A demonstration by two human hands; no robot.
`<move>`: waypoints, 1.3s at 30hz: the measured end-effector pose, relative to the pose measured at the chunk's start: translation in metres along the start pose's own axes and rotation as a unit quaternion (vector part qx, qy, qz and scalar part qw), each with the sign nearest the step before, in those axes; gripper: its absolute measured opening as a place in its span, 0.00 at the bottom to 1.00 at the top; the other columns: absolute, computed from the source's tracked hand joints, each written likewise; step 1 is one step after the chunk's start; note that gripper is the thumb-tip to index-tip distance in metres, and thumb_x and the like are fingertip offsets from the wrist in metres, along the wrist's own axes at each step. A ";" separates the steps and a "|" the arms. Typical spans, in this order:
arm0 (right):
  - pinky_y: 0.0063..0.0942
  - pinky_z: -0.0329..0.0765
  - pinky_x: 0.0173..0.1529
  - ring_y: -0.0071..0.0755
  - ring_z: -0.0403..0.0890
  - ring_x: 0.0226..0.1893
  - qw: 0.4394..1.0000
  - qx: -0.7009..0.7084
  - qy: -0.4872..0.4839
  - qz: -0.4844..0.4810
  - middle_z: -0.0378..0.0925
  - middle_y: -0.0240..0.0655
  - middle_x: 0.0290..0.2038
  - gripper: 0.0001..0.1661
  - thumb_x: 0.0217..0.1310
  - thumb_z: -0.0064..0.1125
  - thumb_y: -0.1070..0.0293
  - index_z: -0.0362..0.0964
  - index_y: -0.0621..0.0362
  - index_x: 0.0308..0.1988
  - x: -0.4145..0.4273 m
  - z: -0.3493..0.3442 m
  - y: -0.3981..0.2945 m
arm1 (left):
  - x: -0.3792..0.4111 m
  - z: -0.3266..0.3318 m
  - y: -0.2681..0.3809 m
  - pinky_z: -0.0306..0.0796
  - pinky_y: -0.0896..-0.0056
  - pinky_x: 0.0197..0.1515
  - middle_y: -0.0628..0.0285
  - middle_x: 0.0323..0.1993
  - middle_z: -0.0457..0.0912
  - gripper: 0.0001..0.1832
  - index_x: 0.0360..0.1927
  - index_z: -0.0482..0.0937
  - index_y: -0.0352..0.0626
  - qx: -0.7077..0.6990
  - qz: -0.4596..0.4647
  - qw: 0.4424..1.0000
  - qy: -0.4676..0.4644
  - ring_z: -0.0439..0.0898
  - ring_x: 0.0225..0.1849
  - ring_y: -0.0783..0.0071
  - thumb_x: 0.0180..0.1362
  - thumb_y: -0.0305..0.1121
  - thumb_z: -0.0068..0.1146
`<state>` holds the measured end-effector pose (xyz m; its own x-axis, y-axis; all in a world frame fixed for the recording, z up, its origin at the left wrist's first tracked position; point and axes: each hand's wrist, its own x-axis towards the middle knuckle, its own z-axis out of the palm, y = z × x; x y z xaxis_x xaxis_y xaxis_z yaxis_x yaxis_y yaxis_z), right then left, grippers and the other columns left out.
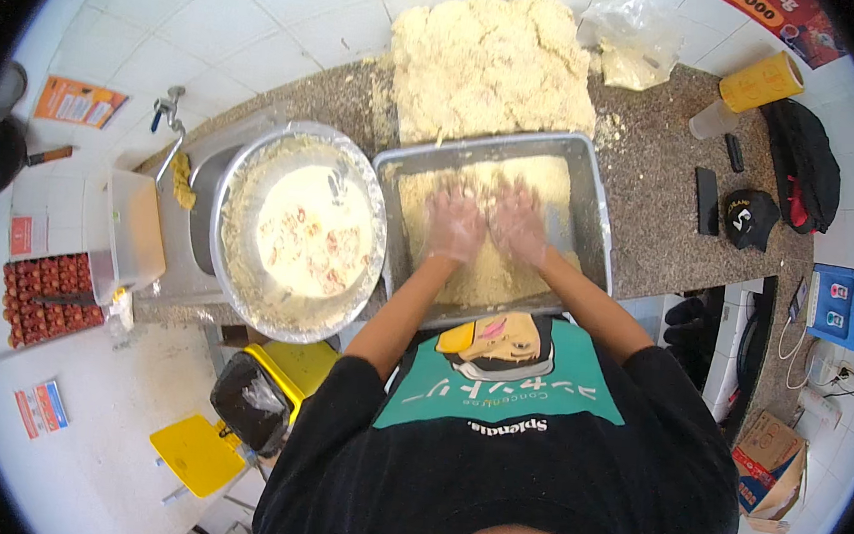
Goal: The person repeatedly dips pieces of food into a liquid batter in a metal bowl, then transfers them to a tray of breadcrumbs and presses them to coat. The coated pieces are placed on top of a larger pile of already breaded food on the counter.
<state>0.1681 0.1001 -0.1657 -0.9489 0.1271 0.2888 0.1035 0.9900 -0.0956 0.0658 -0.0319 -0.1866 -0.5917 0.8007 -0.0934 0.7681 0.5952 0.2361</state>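
Both my hands are in a grey rectangular plastic tub (604, 228) holding pale yellow, crumbly flour mixture (471, 282). My left hand (454, 224) rests on the mixture at the middle left, and my right hand (519, 223) lies close beside it. Both look coated or thinly gloved; the fingers point away from me, their tips blurred in the mixture. Left of the tub stands a large round metal bowl (244, 299) with creamy white liquid and orange-red pieces (334, 248). Behind the tub lies a big slab of lumpy yellow dough (495, 65).
A plastic bag of yellow matter (635, 65) lies at the back right. Farther right are a yellow roll (761, 82), a plastic cup (713, 120) and a black cap (751, 219). A sink tap (172, 115) and a clear plastic container (132, 236) stand left; egg trays (56, 298) are beyond.
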 end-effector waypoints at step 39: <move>0.40 0.74 0.40 0.40 0.77 0.33 0.922 0.126 -0.365 0.023 0.76 0.42 0.35 0.19 0.64 0.47 0.58 0.71 0.58 0.48 -0.087 -0.055 0.013 | -0.081 -0.079 0.007 0.69 0.54 0.53 0.44 0.42 0.81 0.26 0.39 0.81 0.36 -0.046 0.072 0.915 -0.395 0.76 0.50 0.48 0.61 0.50 0.41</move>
<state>0.2680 0.1057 -0.1397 -0.9029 0.0024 -0.4298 0.1629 0.9273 -0.3370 0.0994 -0.0980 -0.1015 -0.0967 0.6921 -0.7153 0.7789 0.5000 0.3785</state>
